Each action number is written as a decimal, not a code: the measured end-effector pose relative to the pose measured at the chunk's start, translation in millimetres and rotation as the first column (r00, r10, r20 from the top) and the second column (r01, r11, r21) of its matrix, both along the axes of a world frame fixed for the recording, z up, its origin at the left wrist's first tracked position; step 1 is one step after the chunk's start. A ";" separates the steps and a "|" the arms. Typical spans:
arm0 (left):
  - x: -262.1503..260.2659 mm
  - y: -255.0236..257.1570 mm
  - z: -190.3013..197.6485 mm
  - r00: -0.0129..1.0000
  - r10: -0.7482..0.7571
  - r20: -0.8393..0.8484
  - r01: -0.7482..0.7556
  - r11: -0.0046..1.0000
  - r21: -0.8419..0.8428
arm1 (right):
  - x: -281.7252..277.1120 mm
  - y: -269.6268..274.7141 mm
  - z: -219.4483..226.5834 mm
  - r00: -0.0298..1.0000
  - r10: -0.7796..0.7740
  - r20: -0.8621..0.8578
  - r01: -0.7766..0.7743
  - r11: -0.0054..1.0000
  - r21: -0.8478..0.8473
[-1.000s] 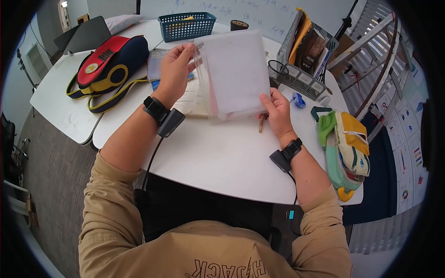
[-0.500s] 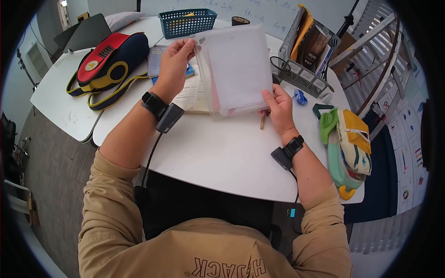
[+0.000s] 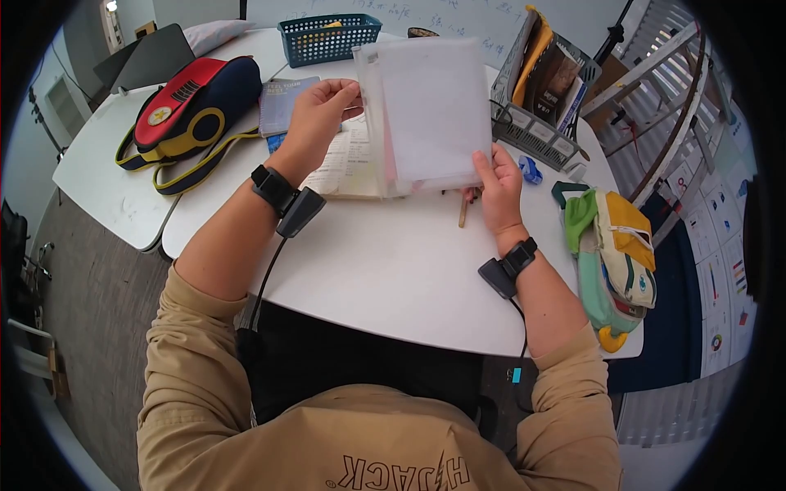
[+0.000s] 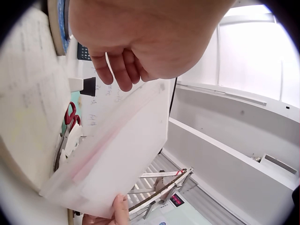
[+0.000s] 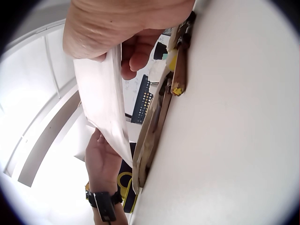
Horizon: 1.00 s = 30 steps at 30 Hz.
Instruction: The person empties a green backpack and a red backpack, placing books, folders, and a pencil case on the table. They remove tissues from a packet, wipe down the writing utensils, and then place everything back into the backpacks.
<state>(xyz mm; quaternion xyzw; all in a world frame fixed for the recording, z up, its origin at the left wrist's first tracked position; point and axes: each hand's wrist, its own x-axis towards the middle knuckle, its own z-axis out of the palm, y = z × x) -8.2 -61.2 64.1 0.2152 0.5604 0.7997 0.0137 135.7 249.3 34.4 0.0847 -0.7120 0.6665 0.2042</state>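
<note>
Both hands hold up a translucent plastic folder (image 3: 434, 114) with white paper and a strip of pink inside. With its thumb on the front and fingers behind, my right hand (image 3: 501, 186) grips the lower right corner. The thumb and forefinger of my left hand (image 3: 321, 119) pinch at the left edge, below the top corner; the other fingers curl loosely in the left wrist view. Behind the folder an open book (image 3: 348, 164) lies partly hidden. A brown stick (image 3: 463, 214) pokes out below the right hand.
On the left sits a red and navy bag (image 3: 201, 106), beside a spiral notebook (image 3: 282, 102). A teal basket (image 3: 327, 51) stands at the back. To the right are a book rack (image 3: 536, 135), a blue object (image 3: 530, 170) and a green-and-yellow backpack (image 3: 610, 254). Red-handled scissors (image 4: 70, 115) lie behind the folder.
The folder has moved up and to the right and stands more upright. My left hand has gone right and sits lower on its edge, while the right hand keeps its corner.
</note>
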 end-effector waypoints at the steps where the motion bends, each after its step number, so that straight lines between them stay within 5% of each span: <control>1: 1.6 0.8 0.2 1.000 0.003 -0.007 -0.003 1.000 -0.017 | 0.1 -0.3 0.2 1.000 -0.001 0.002 0.001 1.000 -0.004; 5: 1.3 -0.6 4.3 0.997 -0.059 0.054 0.053 0.994 0.096 | -1.4 1.3 -0.4 1.000 0.017 -0.001 -0.017 1.000 -0.015; 11: 4.6 2.3 2.7 0.996 0.029 -0.088 -0.033 0.998 -0.045 | 0.4 0.0 2.2 1.000 -0.001 0.014 0.001 1.000 -0.018; 30: 5.0 -1.7 5.7 0.997 0.021 -0.069 -0.019 0.999 0.030 | 3.1 -2.1 4.0 0.999 0.017 0.040 -0.019 0.999 0.044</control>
